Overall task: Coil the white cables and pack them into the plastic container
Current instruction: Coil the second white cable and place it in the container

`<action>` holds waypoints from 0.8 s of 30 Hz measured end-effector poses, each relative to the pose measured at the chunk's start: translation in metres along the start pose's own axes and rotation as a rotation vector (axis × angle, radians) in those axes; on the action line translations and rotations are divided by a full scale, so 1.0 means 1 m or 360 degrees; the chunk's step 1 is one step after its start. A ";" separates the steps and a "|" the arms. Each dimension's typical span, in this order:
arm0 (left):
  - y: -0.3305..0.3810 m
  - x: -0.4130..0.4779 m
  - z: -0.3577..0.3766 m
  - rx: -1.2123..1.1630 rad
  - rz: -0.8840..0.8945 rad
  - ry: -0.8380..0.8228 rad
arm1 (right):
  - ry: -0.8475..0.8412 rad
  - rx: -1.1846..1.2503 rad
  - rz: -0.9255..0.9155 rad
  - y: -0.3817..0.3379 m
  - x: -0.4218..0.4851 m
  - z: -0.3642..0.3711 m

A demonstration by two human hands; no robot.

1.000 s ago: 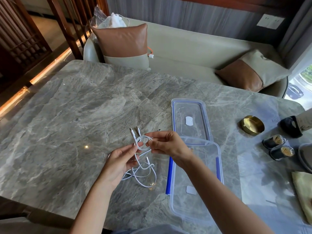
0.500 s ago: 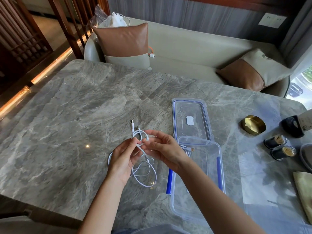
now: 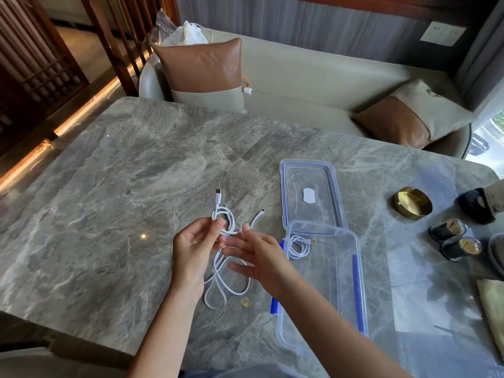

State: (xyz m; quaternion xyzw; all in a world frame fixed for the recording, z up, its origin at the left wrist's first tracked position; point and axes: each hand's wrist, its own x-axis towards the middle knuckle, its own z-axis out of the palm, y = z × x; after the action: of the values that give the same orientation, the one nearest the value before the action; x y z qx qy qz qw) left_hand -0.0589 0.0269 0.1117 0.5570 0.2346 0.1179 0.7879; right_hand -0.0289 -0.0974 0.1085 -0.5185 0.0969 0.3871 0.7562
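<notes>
My left hand [image 3: 193, 249] pinches a small coil of white cable [image 3: 225, 219] above the marble table, one plug sticking up from it. The cable's loose part [image 3: 218, 290] hangs down and lies in loops on the table. My right hand [image 3: 259, 260] hovers just right of the coil with fingers spread, holding nothing. A clear plastic container [image 3: 354, 290] with blue latches sits to the right. A second coiled white cable [image 3: 298, 245] lies in its far left corner. The container's lid [image 3: 311, 195] lies flat behind it.
A brass dish [image 3: 412, 202], two small dark cups [image 3: 454, 240] and a dark object stand at the table's right side. A folded cloth [image 3: 491, 309] lies at the right edge. A bench with brown cushions [image 3: 201, 66] runs behind the table [image 3: 109, 200].
My right hand has let go of the coil and opened, drawing slightly toward me. The left hand keeps the coil, lifted a little with its plug pointing up.
</notes>
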 end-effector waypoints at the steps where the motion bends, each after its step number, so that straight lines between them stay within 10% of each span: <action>1: 0.001 0.000 -0.002 -0.0018 -0.0040 -0.0049 | 0.0027 0.0033 -0.0028 -0.002 0.001 0.000; 12: 0.007 0.005 -0.028 0.0061 -0.0370 -0.0403 | -0.0368 -0.0614 -0.0256 -0.034 -0.005 -0.013; 24: 0.009 0.009 -0.019 0.0658 0.0160 -0.0311 | -0.0311 -0.0971 -0.0381 -0.035 -0.001 -0.005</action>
State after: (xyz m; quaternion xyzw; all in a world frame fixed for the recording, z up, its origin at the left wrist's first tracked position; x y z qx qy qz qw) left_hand -0.0602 0.0493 0.1134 0.7263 0.1484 0.0520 0.6691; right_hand -0.0041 -0.1084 0.1320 -0.6890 -0.1576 0.3547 0.6121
